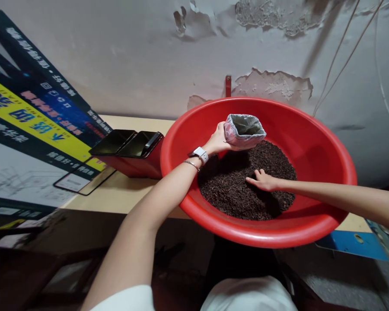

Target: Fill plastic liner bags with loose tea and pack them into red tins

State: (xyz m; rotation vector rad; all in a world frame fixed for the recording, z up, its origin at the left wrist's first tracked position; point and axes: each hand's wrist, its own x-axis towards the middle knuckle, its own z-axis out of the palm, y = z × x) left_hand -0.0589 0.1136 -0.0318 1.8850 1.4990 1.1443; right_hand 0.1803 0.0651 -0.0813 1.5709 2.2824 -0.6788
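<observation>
A large red plastic basin (pixel 324 142) rests on the edge of a beige table and holds a heap of dark brown loose leaves or grains (pixel 236 190). My left hand (pixel 218 140), with a white watch and a thin bracelet on the wrist, grips the side of a small open pouch (pixel 243 131) held above the heap. My right hand (pixel 262 180) lies on the dark heap with its fingers curled into it, thumb pointing left. What its fingers enclose is hidden.
A red box with two dark glossy lids (pixel 129 151) sits left of the basin on the beige table (pixel 123 194). A printed poster (pixel 29 125) leans at far left. Behind is a peeling grey wall (pixel 272 86). A blue part (pixel 353 239) shows at lower right.
</observation>
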